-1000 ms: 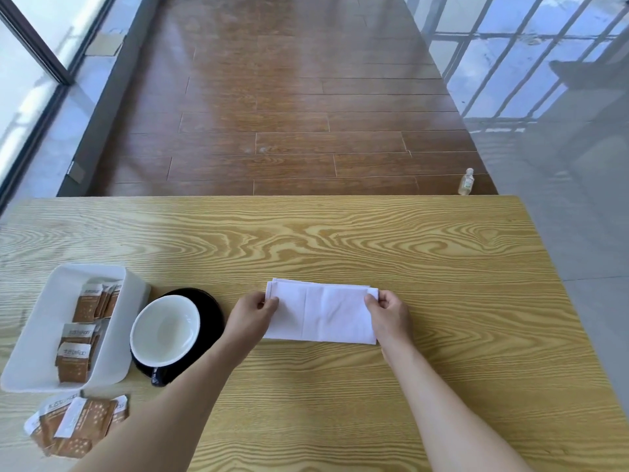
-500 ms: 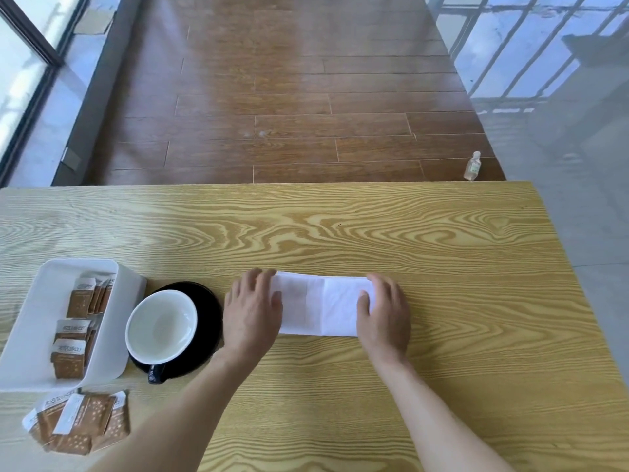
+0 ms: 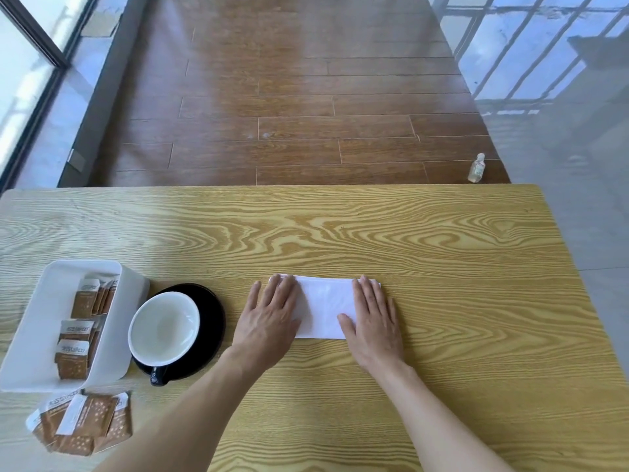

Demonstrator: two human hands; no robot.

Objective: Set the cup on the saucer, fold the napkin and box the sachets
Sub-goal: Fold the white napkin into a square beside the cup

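Note:
A white napkin (image 3: pixel 325 306), folded into a long strip, lies flat on the wooden table (image 3: pixel 408 240). My left hand (image 3: pixel 270 316) presses palm-down on its left end, fingers spread. Palm-down on the right end rests my right hand (image 3: pixel 372 318). To the left, a cup (image 3: pixel 164 327), white inside with a black handle, stands on a black saucer (image 3: pixel 211 308). A white box (image 3: pixel 37 321) at the far left holds several brown sachets (image 3: pixel 80 330). More brown sachets (image 3: pixel 83 422) lie loose on the table in front of the box.
The table's far edge runs across the middle of the view, and its right edge slopes down at the right. Beyond it is a brown plank floor with a small clear bottle (image 3: pixel 476 167) standing on it. Glass panels flank both sides.
Both hands went from pinching the napkin's ends to lying flat on top of it. The napkin now looks narrower and pressed down.

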